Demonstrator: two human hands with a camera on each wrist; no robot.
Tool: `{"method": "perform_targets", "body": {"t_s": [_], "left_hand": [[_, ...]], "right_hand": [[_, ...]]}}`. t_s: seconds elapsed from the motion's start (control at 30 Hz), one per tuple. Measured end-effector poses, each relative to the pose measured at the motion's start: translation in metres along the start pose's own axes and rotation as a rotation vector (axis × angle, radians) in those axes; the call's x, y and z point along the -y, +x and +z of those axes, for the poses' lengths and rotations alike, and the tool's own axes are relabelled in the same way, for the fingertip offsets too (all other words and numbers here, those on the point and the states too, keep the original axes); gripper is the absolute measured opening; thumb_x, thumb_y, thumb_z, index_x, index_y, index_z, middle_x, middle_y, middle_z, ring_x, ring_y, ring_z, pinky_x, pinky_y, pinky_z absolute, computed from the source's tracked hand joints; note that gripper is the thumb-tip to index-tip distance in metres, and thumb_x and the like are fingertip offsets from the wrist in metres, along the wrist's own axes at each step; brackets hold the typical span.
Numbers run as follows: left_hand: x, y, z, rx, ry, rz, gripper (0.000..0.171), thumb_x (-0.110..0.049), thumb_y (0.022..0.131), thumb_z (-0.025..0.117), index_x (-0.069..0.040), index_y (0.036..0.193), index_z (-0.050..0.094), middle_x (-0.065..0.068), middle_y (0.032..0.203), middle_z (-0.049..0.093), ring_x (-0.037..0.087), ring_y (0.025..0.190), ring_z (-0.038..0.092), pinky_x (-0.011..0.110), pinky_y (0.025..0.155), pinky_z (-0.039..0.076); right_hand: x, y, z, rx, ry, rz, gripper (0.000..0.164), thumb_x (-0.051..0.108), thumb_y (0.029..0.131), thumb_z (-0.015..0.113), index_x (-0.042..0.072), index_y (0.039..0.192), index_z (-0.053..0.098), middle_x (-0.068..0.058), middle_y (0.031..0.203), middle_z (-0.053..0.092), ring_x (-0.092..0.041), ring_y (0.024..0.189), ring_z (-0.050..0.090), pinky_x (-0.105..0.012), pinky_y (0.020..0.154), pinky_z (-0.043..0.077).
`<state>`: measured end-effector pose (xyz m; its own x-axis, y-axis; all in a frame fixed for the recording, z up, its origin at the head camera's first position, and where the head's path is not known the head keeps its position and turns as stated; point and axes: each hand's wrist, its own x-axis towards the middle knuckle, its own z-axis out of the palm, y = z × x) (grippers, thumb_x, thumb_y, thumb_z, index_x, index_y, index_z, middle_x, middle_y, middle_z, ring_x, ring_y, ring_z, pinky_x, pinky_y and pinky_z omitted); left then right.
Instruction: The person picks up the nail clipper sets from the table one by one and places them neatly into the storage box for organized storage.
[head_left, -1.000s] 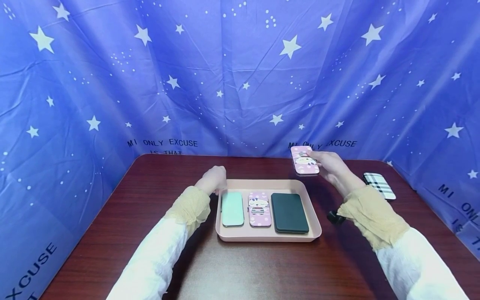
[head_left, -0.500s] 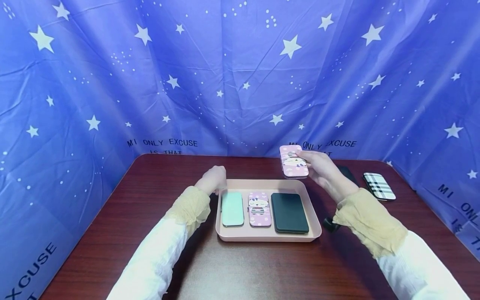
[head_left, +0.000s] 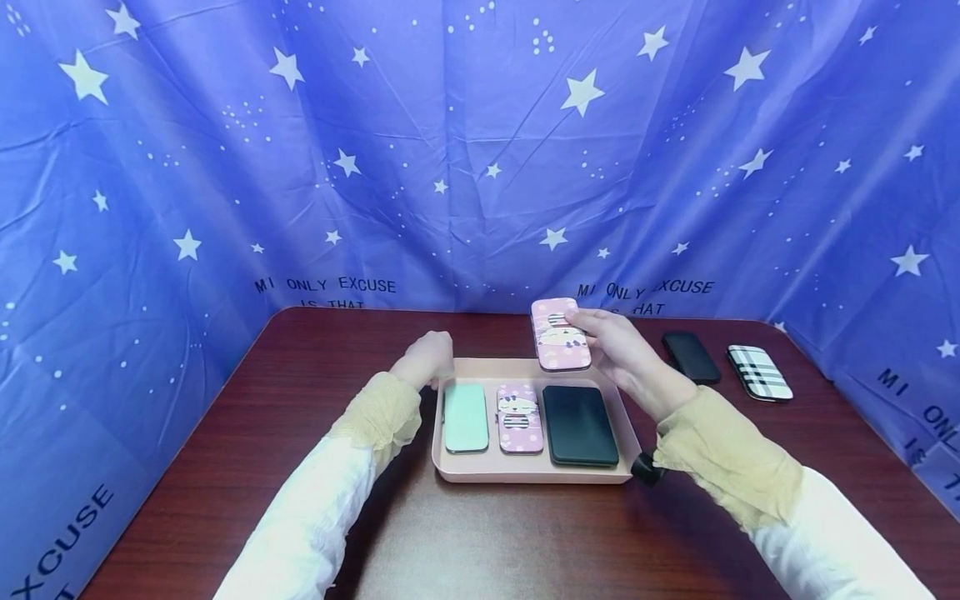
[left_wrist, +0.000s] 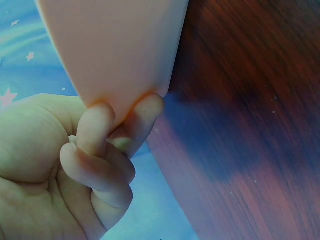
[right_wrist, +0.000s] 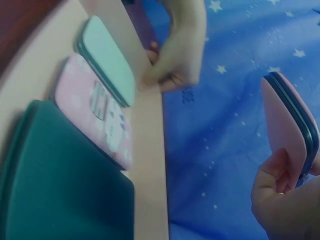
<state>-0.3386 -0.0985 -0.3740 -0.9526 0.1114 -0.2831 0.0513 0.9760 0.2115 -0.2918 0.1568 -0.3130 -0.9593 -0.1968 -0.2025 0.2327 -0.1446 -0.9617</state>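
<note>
My right hand (head_left: 628, 357) grips a pink cartoon-printed hard case (head_left: 561, 343) above the tray's far edge, thumb on top. The right wrist view shows this case (right_wrist: 282, 120) edge-on with a dark seam. My left hand (head_left: 424, 360) pinches the far left corner of the shallow beige tray (head_left: 517, 478); in the left wrist view, thumb and finger press on its wall (left_wrist: 115, 45). Inside the tray lie a mint-green case (head_left: 466, 417), a second pink cartoon case (head_left: 520, 404) and a larger dark green case (head_left: 579, 425), side by side.
On the wooden table (head_left: 360, 533), to the right, lie a black case (head_left: 692, 357) and a black-and-white plaid case (head_left: 759, 372). A small black object (head_left: 647, 468) sits below my right wrist. A blue star-patterned curtain (head_left: 480, 208) hangs behind the table.
My right hand has carried the pink case leftward and slightly down, to over the tray's far edge. The black case behind that arm has come into view. My left hand stays at the tray corner.
</note>
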Motion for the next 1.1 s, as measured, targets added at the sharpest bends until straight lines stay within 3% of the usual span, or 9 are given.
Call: {"method": "perform_targets", "body": {"t_s": [0.27,0.6,0.83,1.1], "left_hand": [[0.001,0.001,0.001,0.002,0.01,0.006,0.008,-0.001,0.082,0.057,-0.001,0.081,0.064,0.004,0.047,0.062,0.013,0.039,0.056,0.025,0.042,0.047],[0.001,0.001,0.001,0.004,0.003,0.0,0.009,0.0,0.082,0.056,-0.002,0.083,0.066,0.004,0.05,0.063,0.013,0.041,0.056,0.025,0.043,0.047],[0.0,0.003,0.002,-0.002,0.005,-0.012,0.013,0.002,0.081,0.058,-0.001,0.091,0.064,0.004,0.05,0.063,0.013,0.042,0.057,0.025,0.042,0.047],[0.0,0.0,0.002,-0.021,0.012,-0.009,0.009,0.001,0.08,0.059,-0.001,0.087,0.064,0.003,0.05,0.063,0.013,0.044,0.059,0.026,0.045,0.048]], "right_hand": [[-0.016,0.002,0.019,0.063,-0.052,-0.011,0.05,0.01,0.099,0.045,-0.013,0.138,0.026,0.004,0.082,0.065,-0.004,0.073,0.06,-0.021,0.067,0.053],[-0.029,0.003,0.042,0.091,-0.069,0.004,0.045,0.01,0.098,0.046,-0.011,0.135,0.031,0.006,0.077,0.059,0.001,0.055,0.042,-0.019,0.061,0.046],[-0.036,0.003,0.051,0.103,-0.055,0.007,0.043,0.009,0.096,0.048,-0.01,0.132,0.035,0.004,0.082,0.062,-0.002,0.067,0.052,-0.02,0.066,0.048],[-0.045,0.005,0.06,0.095,-0.042,0.06,0.042,0.011,0.096,0.05,-0.008,0.131,0.036,0.001,0.085,0.063,-0.004,0.07,0.057,-0.022,0.066,0.052]]}}
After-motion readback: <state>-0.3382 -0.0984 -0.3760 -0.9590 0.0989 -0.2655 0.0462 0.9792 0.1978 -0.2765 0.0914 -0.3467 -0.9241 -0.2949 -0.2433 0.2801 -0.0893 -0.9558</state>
